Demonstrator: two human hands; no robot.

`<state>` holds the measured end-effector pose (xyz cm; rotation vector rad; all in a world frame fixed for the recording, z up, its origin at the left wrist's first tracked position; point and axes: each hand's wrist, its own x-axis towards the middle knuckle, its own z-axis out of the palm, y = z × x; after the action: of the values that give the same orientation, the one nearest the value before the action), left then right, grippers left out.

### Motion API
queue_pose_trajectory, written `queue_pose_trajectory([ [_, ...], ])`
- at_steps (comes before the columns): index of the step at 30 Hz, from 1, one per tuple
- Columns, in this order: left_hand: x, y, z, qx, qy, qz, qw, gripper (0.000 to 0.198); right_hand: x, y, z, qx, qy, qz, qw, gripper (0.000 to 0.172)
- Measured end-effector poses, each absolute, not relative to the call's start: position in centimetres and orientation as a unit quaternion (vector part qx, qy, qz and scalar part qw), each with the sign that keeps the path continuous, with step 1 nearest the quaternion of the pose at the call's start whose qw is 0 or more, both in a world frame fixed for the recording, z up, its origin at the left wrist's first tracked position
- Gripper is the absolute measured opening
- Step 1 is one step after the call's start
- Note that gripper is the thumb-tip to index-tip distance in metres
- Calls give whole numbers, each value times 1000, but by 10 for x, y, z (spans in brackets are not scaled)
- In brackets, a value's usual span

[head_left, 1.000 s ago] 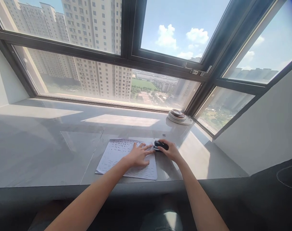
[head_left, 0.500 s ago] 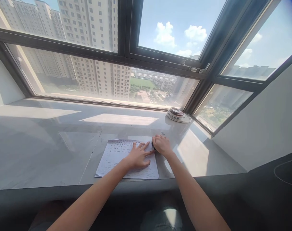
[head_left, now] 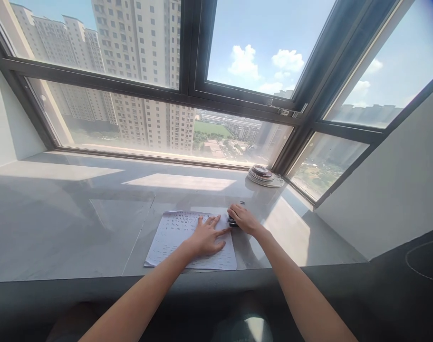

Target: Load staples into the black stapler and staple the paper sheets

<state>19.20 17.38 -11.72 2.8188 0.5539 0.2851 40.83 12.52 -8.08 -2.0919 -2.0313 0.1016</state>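
Sheets of paper [head_left: 180, 242] with handwriting in the top rows lie on the windowsill, apparently stacked. My left hand [head_left: 207, 237] rests flat on their right half, fingers spread, pressing them down. At the upper right edge of the paper, my right hand [head_left: 243, 218] is closed over a small black stapler [head_left: 233, 222]. Part of the stapler is hidden under the fingers. The left fingertips reach close to it. Just beyond my right hand lie small dark strips [head_left: 242, 202], which look like staples.
A stack of round, plate-like discs [head_left: 262, 175] stands in the far right corner by the window. The dark window frame [head_left: 148, 95] runs along the back of the grey sill [head_left: 77, 228]. A white wall [head_left: 380, 190] closes off the right side.
My right hand has shifted its hold slightly, so more of the black stapler shows beneath the fingers. My left hand stays flat on the paper. The view has tilted up a little.
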Motion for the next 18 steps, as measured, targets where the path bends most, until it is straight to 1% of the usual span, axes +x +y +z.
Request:
queue_pose_trajectory([
  [2, 192, 175, -118, 967, 190, 103, 136, 57, 428, 114, -78, -671, -727, 71, 127, 21],
  [3, 192, 176, -119, 965, 193, 104, 143, 57, 436, 108, -78, -671, -728, 71, 125, 20],
  [6, 195, 178, -123, 955, 214, 112, 172, 65, 446, 95, -78, -750, -646, 4, 146, 16],
  [8, 197, 179, -123, 943, 224, 134, 204, 72, 436, 91, -78, -805, -551, -66, 209, 15],
  [9, 197, 180, -121, 933, 230, 161, 225, 68, 425, 91, -78, -814, -515, -90, 252, 16],
  [10, 195, 181, -118, 916, 242, 205, 246, 59, 410, 93, -79, -812, -495, -99, 294, 16],
  [11, 192, 183, -114, 890, 262, 264, 265, 44, 392, 96, -80, -800, -491, -93, 331, 16],
  [12, 186, 186, -109, 854, 289, 333, 276, 30, 372, 101, -83, -779, -511, -65, 357, 14],
  [13, 178, 191, -104, 811, 321, 403, 277, 19, 351, 106, -86, -761, -534, -25, 368, 12],
  [15, 154, 205, -94, 736, 379, 503, 248, 13, 311, 117, -94, -746, -557, 29, 364, 8],
  [17, 123, 223, -89, 716, 417, 519, 209, 11, 284, 125, -101, -745, -572, 59, 338, 3],
  [18, 107, 232, -89, 717, 429, 513, 196, 12, 277, 127, -105, -747, -578, 67, 321, 4],
])
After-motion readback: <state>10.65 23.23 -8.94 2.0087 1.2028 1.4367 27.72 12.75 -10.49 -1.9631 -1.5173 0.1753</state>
